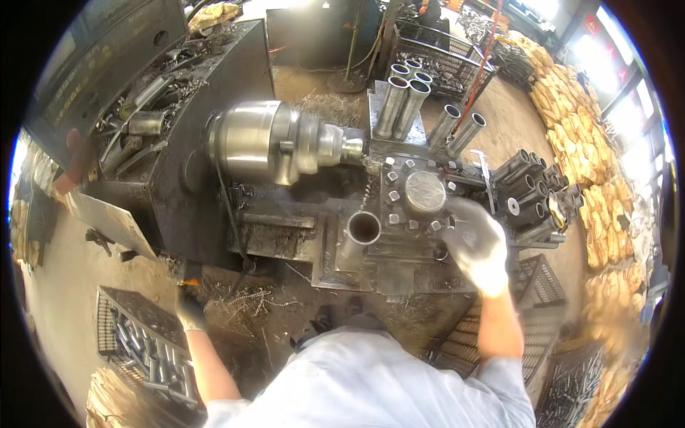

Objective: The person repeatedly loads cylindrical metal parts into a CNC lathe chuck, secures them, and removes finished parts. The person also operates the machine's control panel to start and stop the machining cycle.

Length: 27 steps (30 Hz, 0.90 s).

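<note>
**Gloved hands at a metal lathe**

At the lathe's tool post, the right hand [477, 246], in a white work glove, is seen reaching forward from a bare forearm, its back turned up. Its fingers [457, 214] are blurred by motion; they appear loosely curled against the right edge of the square dark steel tool post [421, 196], but whether anything is pinched cannot be told. One short grey steel tube [362, 230] is seen standing just left of the tool post, its open mouth facing up, apart from the hand.

Lower left, the left hand [190, 310], in a dark soiled glove, is held low beside the machine, above a black wire crate of small metal parts [139, 342]. Its fingers are pointed downward; their spread cannot be told.

One shiny cylindrical steel chuck [275, 143] is seen left of the tool post. Behind it, five upright steel tubes [403, 103] can be counted, and a stack of dark tubes lying on their sides [535, 189] is seen just right of the right hand.
</note>
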Each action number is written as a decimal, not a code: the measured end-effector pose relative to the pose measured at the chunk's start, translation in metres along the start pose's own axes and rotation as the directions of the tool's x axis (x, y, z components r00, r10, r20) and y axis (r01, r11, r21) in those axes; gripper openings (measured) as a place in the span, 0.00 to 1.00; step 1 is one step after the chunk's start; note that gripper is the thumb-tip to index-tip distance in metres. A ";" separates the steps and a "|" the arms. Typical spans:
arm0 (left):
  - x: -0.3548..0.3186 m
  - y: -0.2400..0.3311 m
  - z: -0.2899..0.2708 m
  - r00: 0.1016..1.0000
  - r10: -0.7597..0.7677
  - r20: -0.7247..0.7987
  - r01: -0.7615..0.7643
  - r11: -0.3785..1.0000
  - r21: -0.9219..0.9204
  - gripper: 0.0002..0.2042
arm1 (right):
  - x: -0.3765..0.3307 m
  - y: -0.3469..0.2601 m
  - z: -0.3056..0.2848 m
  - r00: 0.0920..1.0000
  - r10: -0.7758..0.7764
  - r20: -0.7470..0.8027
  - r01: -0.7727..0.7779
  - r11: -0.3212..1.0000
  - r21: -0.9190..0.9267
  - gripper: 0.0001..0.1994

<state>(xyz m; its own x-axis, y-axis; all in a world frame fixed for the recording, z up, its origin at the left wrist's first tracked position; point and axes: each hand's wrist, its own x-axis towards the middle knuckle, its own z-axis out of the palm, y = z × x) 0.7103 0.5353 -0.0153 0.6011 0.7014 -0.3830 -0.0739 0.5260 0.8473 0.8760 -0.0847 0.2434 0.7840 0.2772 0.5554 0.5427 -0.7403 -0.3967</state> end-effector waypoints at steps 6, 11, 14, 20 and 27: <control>-0.055 -0.056 0.020 0.992 -0.103 -0.067 0.103 0.995 0.000 0.15 | 0.199 -0.022 0.092 0.785 0.216 0.581 -0.037 0.952 -0.305 0.37; -0.108 -0.162 -0.018 0.935 -0.346 -0.080 0.351 0.935 0.056 0.05 | 0.222 0.001 0.153 0.359 0.244 0.901 -0.004 0.966 -0.260 0.28; -0.134 -0.207 -0.071 0.804 -0.552 -0.220 0.588 0.793 0.162 0.05 | 0.207 0.019 0.173 0.512 0.184 0.839 0.178 0.933 -0.312 0.26; -0.142 -0.243 -0.154 0.651 -0.757 -0.056 0.759 0.651 0.023 0.09 | 0.234 0.015 0.157 0.318 -0.223 0.921 -0.069 0.964 0.257 0.24; -0.110 -0.232 -0.125 0.732 -0.669 -0.129 0.680 0.728 0.084 0.10 | 0.281 -0.023 0.124 0.742 -0.521 -0.422 0.565 0.825 -0.025 0.15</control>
<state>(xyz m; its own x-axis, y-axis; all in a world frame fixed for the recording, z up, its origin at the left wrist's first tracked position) 0.5619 0.3962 -0.2159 0.3864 0.2236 -0.8948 0.4222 0.8196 0.3872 1.1215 0.0863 0.3180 0.1719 0.3334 0.9270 0.8832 -0.4689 0.0048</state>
